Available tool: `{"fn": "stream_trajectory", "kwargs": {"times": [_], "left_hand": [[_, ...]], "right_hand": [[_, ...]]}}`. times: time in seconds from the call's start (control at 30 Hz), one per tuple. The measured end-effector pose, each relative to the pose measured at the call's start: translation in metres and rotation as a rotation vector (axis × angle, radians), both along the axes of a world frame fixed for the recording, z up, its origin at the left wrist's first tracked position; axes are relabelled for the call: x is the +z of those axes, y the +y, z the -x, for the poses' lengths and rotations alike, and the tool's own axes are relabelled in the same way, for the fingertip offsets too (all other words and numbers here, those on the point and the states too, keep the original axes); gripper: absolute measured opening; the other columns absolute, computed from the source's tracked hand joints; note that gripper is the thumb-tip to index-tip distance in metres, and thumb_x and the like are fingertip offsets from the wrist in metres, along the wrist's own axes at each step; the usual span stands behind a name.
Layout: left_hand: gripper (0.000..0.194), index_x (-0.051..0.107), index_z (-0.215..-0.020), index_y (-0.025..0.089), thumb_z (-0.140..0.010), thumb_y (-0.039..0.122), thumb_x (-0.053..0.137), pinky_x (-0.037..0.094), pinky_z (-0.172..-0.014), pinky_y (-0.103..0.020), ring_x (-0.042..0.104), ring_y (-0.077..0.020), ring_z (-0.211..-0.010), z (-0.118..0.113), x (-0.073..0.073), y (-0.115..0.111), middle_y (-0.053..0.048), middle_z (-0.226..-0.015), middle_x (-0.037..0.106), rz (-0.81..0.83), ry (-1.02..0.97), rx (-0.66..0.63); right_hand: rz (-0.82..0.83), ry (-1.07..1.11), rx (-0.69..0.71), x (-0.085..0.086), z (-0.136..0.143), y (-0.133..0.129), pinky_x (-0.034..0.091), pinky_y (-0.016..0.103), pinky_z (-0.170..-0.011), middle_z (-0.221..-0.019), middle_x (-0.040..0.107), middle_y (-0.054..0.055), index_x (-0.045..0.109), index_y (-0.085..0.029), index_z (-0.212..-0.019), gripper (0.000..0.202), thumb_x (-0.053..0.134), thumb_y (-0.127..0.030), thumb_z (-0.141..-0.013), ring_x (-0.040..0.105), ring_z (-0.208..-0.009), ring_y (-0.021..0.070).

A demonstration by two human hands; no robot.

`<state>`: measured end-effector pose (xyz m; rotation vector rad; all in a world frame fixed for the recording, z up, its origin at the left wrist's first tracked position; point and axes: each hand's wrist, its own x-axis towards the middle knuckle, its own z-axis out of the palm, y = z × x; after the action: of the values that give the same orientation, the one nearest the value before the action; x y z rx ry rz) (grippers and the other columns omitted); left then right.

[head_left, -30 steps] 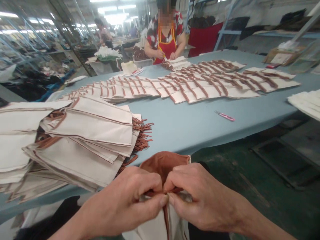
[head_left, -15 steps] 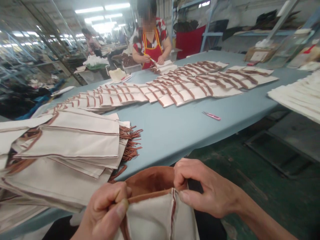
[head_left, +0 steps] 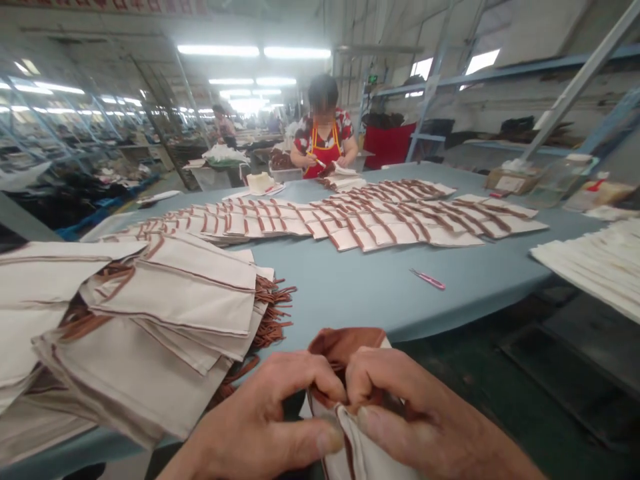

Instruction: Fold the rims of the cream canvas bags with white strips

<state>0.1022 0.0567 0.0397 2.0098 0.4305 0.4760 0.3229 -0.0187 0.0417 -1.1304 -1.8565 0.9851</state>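
A cream fabric bag with a brown lining and a brown-piped seam is held upright at the bottom centre. My left hand pinches its top edge just left of the seam, thumb outside and fingers curled inside. Close beside it, my right hand grips the same rim right of the seam in a like pinch. The bag's far rim shows brown behind my fingers; its lower part drops out of view. To the left lies a pile of similar cream pieces with brown cord ends sticking out.
The blue-grey table carries overlapping rows of cream pieces with brown strips. Pink thread snips lie near its front edge. White stacked fabric is at the right. Across the table a person in a red apron handles similar pieces.
My hands have come together at the seam, my left moving right along the rim, and the bag's opening has narrowed. The head view has tilted up.
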Motion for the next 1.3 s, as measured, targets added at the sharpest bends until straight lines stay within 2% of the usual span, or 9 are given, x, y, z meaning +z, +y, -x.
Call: {"fn": "stream_trajectory", "kwargs": {"times": [0.23, 0.43, 0.57, 0.7, 0.9, 1.03, 1.13, 1.2, 1.3], "left_hand": [[0.044, 0.069, -0.082, 0.014, -0.087, 0.058, 0.075, 0.038, -0.065, -0.021, 0.043, -0.0114, -0.068, -0.011, -0.016, -0.002, 0.003, -0.073, 0.053, 0.465, -0.053, 0.003], [0.052, 0.07, -0.083, 0.013, -0.084, 0.064, 0.076, 0.032, -0.061, -0.022, 0.037, -0.0111, -0.066, -0.01, -0.032, -0.002, 0.003, -0.071, 0.049, 0.576, -0.018, 0.056], [0.059, 0.069, -0.083, 0.012, -0.084, 0.071, 0.072, 0.031, -0.061, -0.023, 0.037, -0.0112, -0.065, -0.008, -0.035, 0.0, 0.002, -0.071, 0.051, 0.548, 0.009, 0.077], [0.055, 0.067, -0.081, 0.014, -0.086, 0.068, 0.07, 0.03, -0.059, -0.022, 0.034, -0.0101, -0.061, -0.007, -0.035, 0.0, 0.005, -0.065, 0.044, 0.54, -0.011, 0.075], [0.04, 0.061, -0.075, 0.015, -0.085, 0.053, 0.068, 0.029, -0.059, -0.023, 0.036, -0.0117, -0.063, -0.011, -0.034, -0.002, 0.004, -0.066, 0.045, 0.448, 0.028, 0.156], [0.028, 0.057, -0.071, 0.017, -0.082, 0.042, 0.061, 0.033, -0.061, -0.024, 0.04, -0.0131, -0.065, -0.012, -0.026, -0.005, 0.003, -0.065, 0.048, 0.361, 0.04, 0.19], [0.022, 0.055, -0.068, 0.018, -0.082, 0.034, 0.057, 0.032, -0.058, -0.024, 0.039, -0.0118, -0.062, -0.011, -0.016, -0.007, 0.004, -0.062, 0.045, 0.235, 0.087, 0.209], [0.018, 0.055, -0.066, 0.018, -0.082, 0.025, 0.055, 0.032, -0.058, -0.023, 0.039, -0.0105, -0.06, -0.007, -0.009, -0.009, 0.005, -0.061, 0.045, 0.076, 0.156, 0.231], [0.014, 0.061, -0.069, 0.017, -0.081, 0.014, 0.055, 0.035, -0.064, -0.022, 0.048, -0.0093, -0.062, -0.001, 0.001, -0.01, 0.006, -0.063, 0.053, -0.13, 0.246, 0.232]], "right_hand": [[0.108, 0.015, -0.051, -0.025, 0.001, 0.003, 0.032, 0.024, -0.059, -0.067, 0.047, -0.004, 0.047, -0.022, -0.071, 0.016, 0.052, -0.026, -0.085, 0.042, -0.063, 0.0123], [0.189, 0.123, -0.016, -0.042, 0.0, 0.008, 0.028, 0.025, -0.056, -0.063, 0.044, -0.006, 0.048, -0.022, -0.071, 0.02, 0.055, -0.032, -0.086, 0.038, -0.058, 0.0113], [0.202, 0.137, -0.004, -0.045, 0.001, 0.011, 0.028, 0.024, -0.056, -0.063, 0.044, -0.006, 0.048, -0.021, -0.071, 0.021, 0.056, -0.033, -0.087, 0.038, -0.058, 0.0108], [0.21, 0.167, 0.019, -0.044, 0.002, 0.013, 0.027, 0.024, -0.053, -0.062, 0.041, -0.007, 0.048, -0.021, -0.071, 0.023, 0.056, -0.035, -0.088, 0.034, -0.056, 0.0102], [0.192, 0.133, 0.014, -0.042, 0.004, 0.013, 0.029, 0.023, -0.053, -0.063, 0.044, -0.007, 0.049, -0.021, -0.072, 0.019, 0.056, -0.029, -0.088, 0.037, -0.057, 0.0098], [0.175, 0.064, 0.02, -0.031, 0.007, 0.01, 0.029, 0.023, -0.054, -0.065, 0.047, -0.006, 0.051, -0.02, -0.075, 0.015, 0.055, -0.024, -0.088, 0.039, -0.058, 0.0098], [0.132, 0.003, 0.016, -0.02, 0.01, 0.008, 0.031, 0.023, -0.056, -0.066, 0.05, -0.006, 0.052, -0.02, -0.077, 0.014, 0.054, -0.022, -0.09, 0.041, -0.059, 0.0098], [0.059, -0.02, 0.022, -0.016, 0.01, 0.008, 0.033, 0.023, -0.059, -0.067, 0.051, -0.006, 0.052, -0.02, -0.076, 0.016, 0.053, -0.019, -0.091, 0.042, -0.06, 0.0097], [-0.019, -0.031, 0.04, -0.015, 0.01, 0.009, 0.035, 0.023, -0.063, -0.07, 0.052, -0.005, 0.049, -0.021, -0.073, 0.02, 0.051, -0.016, -0.092, 0.044, -0.063, 0.0101]]}}
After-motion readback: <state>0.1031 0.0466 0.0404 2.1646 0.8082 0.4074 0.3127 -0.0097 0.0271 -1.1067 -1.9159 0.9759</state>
